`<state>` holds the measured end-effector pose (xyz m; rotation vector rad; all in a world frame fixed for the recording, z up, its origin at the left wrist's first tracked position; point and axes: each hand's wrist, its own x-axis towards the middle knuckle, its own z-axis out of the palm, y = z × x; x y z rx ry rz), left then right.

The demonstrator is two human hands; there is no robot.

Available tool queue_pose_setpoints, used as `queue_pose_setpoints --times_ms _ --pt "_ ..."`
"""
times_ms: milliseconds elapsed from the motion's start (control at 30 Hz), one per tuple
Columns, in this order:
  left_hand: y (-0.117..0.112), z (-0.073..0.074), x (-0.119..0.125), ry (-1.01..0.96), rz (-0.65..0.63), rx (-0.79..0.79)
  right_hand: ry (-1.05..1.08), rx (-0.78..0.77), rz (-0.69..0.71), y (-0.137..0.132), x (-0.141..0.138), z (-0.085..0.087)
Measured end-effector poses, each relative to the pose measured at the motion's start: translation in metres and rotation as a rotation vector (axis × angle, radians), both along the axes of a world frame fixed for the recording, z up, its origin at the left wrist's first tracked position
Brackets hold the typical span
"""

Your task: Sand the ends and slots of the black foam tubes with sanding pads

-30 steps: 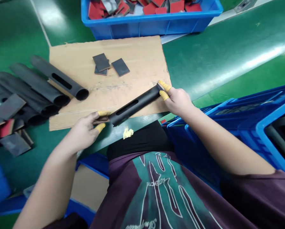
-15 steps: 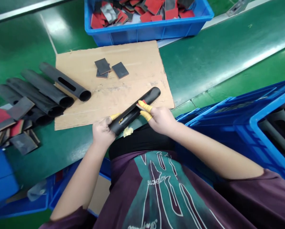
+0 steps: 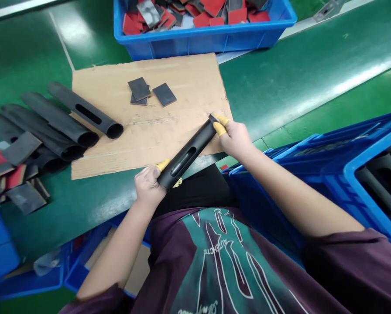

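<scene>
Matte black tube (image 3: 185, 158) with an oblong slot, held in both hands on a diagonal over the near edge of the brown corrugated cardboard sheet (image 3: 189, 100), slot facing up.

Left hand (image 3: 146, 185) closed round the lower end, a yellow finger cot (image 3: 163, 165) showing past the tube; other fingers mostly hidden, exact placement can't be told. Right hand (image 3: 236, 139) pinches the upper end, two yellow-capped fingers (image 3: 219, 128) pressed close together against it.

Technique: two-end hold looks right. It leaves the slot clear and should let the tube roll in the fingertips so each side can be checked. Best to keep the cots at the ends, off the slot edges.

Containers: blue plastic crate (image 3: 198, 46) on the far side of the green bench (image 3: 280, 91), heaped with flat pieces, red or grey faces up. Second blue plastic crate (image 3: 362, 152) at right, by the person's arm, holds dark tubes (image 3: 382, 168); count can't be told.

Also: three dark grey rectangular plates (image 3: 139, 88) on the cardboard, two overlapping. Row of black slotted tubes (image 3: 84, 109) at left, one lying on the sheet, beside a loose pile of red-and-grey pieces (image 3: 20, 148).
</scene>
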<state>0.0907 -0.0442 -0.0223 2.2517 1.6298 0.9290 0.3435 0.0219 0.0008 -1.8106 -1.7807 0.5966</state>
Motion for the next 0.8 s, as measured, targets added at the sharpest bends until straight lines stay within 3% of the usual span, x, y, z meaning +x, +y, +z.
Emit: queue_pose_setpoints --times_ms 200,400,567,733,800 --pt "0.001 -0.006 0.001 -0.03 0.019 0.005 -0.009 -0.07 0.232 -0.027 -0.021 -0.005" --pt "0.0 -0.003 0.005 -0.101 0.036 -0.089 0.118 0.053 0.006 -0.002 0.001 -0.01" --pt "-0.004 0.007 0.017 -0.408 0.165 -0.28 0.182 -0.01 0.213 -0.01 -0.01 -0.011" --pt "-0.004 0.022 0.026 -0.736 0.262 -0.5 0.167 0.044 0.053 0.006 -0.011 -0.007" --pt "-0.001 0.026 0.026 -0.771 0.283 -0.522 0.172 0.021 0.094 -0.005 -0.024 -0.002"
